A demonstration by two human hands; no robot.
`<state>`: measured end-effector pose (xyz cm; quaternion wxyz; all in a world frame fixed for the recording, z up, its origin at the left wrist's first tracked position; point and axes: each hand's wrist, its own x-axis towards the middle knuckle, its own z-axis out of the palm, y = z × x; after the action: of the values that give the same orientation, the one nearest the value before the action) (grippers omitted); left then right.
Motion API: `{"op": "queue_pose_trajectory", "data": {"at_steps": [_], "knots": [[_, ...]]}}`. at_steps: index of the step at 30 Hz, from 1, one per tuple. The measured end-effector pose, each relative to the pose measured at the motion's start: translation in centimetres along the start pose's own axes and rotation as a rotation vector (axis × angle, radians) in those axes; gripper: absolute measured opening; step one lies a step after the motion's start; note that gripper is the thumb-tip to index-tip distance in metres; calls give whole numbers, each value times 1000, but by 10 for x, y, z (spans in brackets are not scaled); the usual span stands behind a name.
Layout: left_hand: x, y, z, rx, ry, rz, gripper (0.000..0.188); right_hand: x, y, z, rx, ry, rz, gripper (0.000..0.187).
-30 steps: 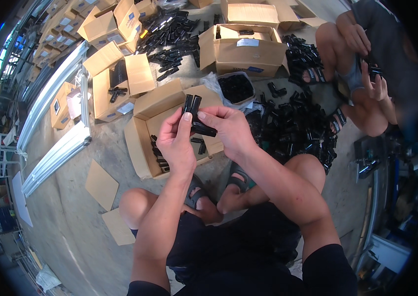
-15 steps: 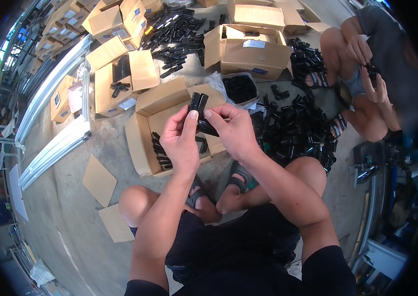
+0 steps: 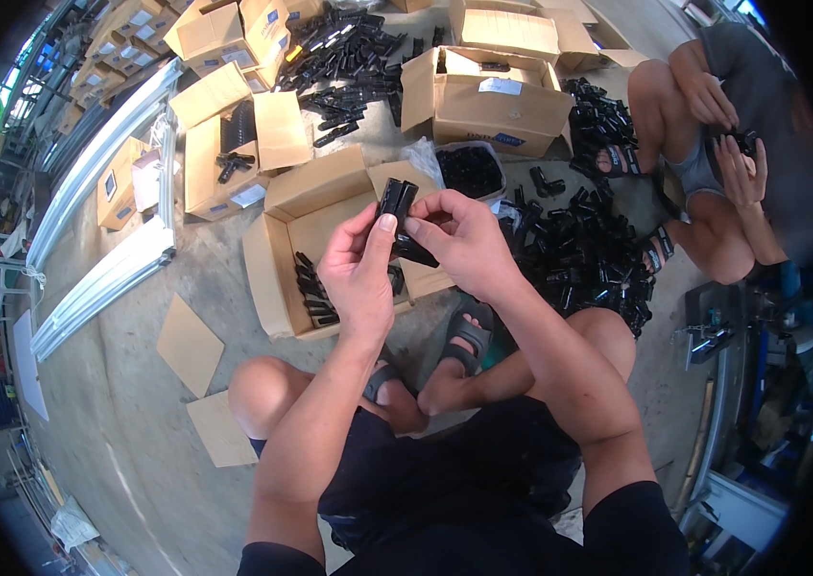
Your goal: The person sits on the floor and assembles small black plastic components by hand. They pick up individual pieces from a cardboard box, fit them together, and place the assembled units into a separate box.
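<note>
Both hands meet in front of me on a glossy black L-shaped corner connector (image 3: 398,197), its grooved arm pointing up and its other arm slanting right. My left hand (image 3: 361,274) is closed round the upright arm, thumb pressed on its face. My right hand (image 3: 469,242) pinches the piece from the right, and its fingers hide part of it. Below and behind them is an open cardboard box (image 3: 268,278) with several black connectors (image 3: 313,291) along its left side. A heap of similar connectors (image 3: 584,254) lies to the right of my hands.
A tub of small black parts (image 3: 470,173) stands beyond the box. More cartons (image 3: 498,110) and a far heap of black pieces (image 3: 349,58) fill the back. White profiles (image 3: 104,293) lie left. At right, a co-worker's hands (image 3: 741,168) hold a dark piece.
The connector has turned slightly in my fingers, and my right hand has shifted a little to the right. The co-worker's hands have moved apart somewhat.
</note>
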<state>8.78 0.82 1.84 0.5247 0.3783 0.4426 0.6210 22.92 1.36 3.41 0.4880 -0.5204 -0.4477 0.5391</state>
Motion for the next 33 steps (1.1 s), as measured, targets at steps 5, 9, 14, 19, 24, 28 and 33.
{"op": "queue_pose_trajectory", "data": {"at_steps": [5, 9, 14, 19, 24, 28, 33], "knots": [[1, 4, -2, -23, -2, -47, 26, 0, -1, -4, -168, -43, -18, 15], [1, 4, 1, -50, -15, -62, 26, 1, 2, -5, -167, -29, -56, 15], [2, 2, 0, -72, -20, -55, 26, -1, -3, -6, -149, -10, -17, 16], [3, 1, -1, -87, -30, -58, 26, 2, 2, -9, -219, -19, -62, 15], [2, 0, -1, -91, -42, -42, 26, 3, 7, -7, -115, -36, -75, 11], [5, -1, -3, -110, -53, -39, 27, 1, -2, -5, -196, -4, -36, 14], [5, -1, -3, -94, -50, -30, 27, 4, 9, -6, -72, -17, -97, 13]]}}
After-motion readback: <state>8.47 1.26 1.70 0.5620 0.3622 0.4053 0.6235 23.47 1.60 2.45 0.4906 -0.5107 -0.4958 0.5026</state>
